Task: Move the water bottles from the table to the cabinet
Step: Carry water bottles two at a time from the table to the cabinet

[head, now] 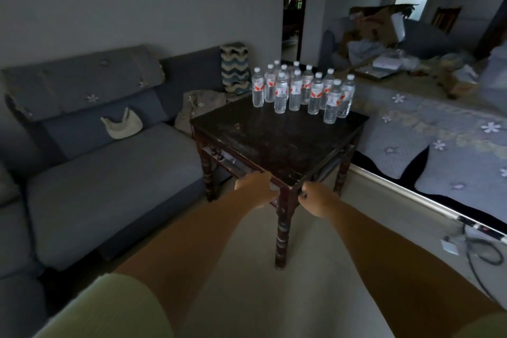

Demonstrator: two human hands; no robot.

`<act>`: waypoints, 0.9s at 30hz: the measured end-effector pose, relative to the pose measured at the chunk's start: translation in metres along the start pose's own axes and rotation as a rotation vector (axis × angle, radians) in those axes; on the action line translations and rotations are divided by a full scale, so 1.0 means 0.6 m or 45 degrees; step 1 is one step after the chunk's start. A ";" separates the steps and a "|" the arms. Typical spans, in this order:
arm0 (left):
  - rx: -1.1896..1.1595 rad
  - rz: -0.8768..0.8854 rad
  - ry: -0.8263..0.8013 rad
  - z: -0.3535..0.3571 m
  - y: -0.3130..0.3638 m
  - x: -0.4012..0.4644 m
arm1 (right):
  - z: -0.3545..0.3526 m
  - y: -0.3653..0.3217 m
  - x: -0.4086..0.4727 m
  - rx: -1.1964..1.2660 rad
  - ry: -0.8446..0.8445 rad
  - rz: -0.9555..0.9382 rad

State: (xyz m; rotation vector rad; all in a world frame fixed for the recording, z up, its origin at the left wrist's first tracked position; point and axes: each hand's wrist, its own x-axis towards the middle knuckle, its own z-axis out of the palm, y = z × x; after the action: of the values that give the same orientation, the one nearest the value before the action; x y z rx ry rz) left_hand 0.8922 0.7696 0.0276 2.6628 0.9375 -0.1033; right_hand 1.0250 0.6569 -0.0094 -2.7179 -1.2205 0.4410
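two hands on the counter, bottles at risk of toppling

both hands grasp the near corner of the dark wooden counter (277,143): the left hand (253,182) curls its fingers over the left edge rail, and the right hand (315,196) curls over the right edge rail just beside the corner leg. neither hand holds a bottle.

the water bottles (301,89) stand upright in a tight cluster at the far corner of the counter, well apart from both hands. the count appears to be about a dozen; those at the back are partly hidden. no cabinet is in view.

hazards, as judged from this position:
- any pull, lift or tilt of the counter can tip the tall, narrow bottles; one falling bottle can knock over its neighbours.
- bottles at the far edge can roll off towards the sofa (109,173) or the bed (439,129).
- a cable (482,250) lies on the floor at right and presents a trip risk when carrying.
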 end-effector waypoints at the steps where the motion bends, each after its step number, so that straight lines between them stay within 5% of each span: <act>1: 0.013 0.008 -0.025 -0.002 -0.004 0.015 | 0.001 0.005 0.014 0.005 -0.009 0.026; 18: 0.104 0.233 -0.181 -0.109 -0.170 0.501 | -0.054 -0.061 0.413 0.196 -0.021 0.326; 27: 0.088 0.242 -0.268 -0.071 -0.189 0.679 | -0.073 -0.033 0.564 0.151 -0.076 0.406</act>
State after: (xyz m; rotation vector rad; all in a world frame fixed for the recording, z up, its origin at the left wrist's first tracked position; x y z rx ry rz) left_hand 1.1391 1.1107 -0.0324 2.7220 0.6228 -0.3698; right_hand 1.2381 0.9228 -0.0348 -2.8179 -0.7434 0.6124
